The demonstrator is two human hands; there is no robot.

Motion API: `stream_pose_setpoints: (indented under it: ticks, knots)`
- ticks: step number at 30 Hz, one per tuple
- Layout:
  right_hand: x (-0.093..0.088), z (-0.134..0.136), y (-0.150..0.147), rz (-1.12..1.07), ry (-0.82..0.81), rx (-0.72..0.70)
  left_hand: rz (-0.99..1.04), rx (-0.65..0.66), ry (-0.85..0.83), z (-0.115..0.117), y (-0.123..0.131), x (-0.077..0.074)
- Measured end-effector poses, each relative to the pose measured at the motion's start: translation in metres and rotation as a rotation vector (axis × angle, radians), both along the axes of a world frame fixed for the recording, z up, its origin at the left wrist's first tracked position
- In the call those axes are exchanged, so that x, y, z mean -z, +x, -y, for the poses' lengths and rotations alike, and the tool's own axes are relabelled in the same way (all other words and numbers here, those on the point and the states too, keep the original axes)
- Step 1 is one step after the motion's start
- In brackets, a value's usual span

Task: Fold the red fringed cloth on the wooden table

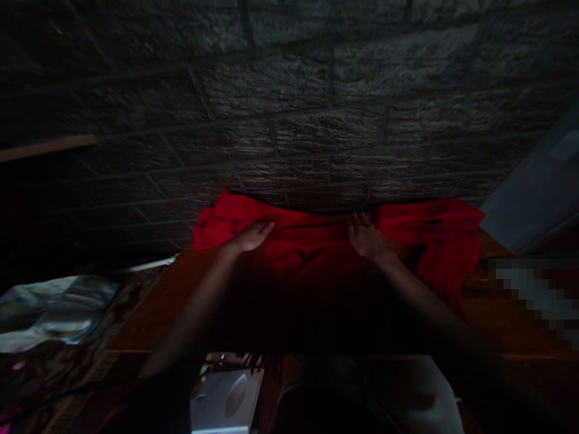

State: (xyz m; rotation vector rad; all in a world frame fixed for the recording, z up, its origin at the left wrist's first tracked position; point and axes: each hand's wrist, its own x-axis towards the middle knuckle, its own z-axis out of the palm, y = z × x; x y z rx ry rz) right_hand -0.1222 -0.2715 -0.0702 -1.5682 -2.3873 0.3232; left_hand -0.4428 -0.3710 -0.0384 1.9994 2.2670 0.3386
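Observation:
A red fringed shawl [307, 232] lies rumpled across the wooden table [176, 295], with tassels hanging at its right end and over the near edge. My left hand [256, 236] is on the left part of the cloth, its fingers stretched out toward the right. On the other side of the middle, my right hand [365, 236] lies with fingers apart, pointing away from me, against the fabric. Neither hand appears to grip the cloth. Deep shadow hides the near middle of the shawl.
A rough block wall [289, 120] rises right behind the table. A grey-blue panel [538, 181] leans at the right. Crumpled plastic packaging [58, 310] lies on the patterned floor at left. A pale box-like object [226, 401] sits below the near edge.

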Motion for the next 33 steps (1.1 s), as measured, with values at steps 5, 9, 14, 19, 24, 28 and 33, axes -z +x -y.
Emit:
stream_pose_setpoints:
  ticks: [5,9,14,19,24,28,33]
  knots:
    - [0.006,-0.002,-0.022,0.055,-0.049,-0.028,-0.061,0.042,0.006,-0.016,0.037,0.028]
    - [0.027,-0.004,-0.02,0.136,-0.044,0.043,-0.048,0.089,-0.019,-0.003,0.038,0.055]
    - [0.034,-0.006,-0.015,0.135,-0.017,0.06,-0.011,0.069,-0.007,0.006,0.03,0.058]
    - [0.033,-0.006,-0.015,0.122,-0.011,0.058,-0.004,0.018,-0.005,0.005,0.034,0.058]
    - [0.033,-0.006,-0.015,0.118,-0.019,0.07,-0.032,-0.039,-0.023,0.003,0.034,0.053]
    - [0.034,-0.005,-0.016,0.082,0.006,0.067,0.111,-0.073,-0.092,-0.004,0.03,0.032]
    - [0.029,-0.006,-0.01,-0.018,0.061,0.105,0.419,-0.143,-0.222,-0.007,0.027,0.005]
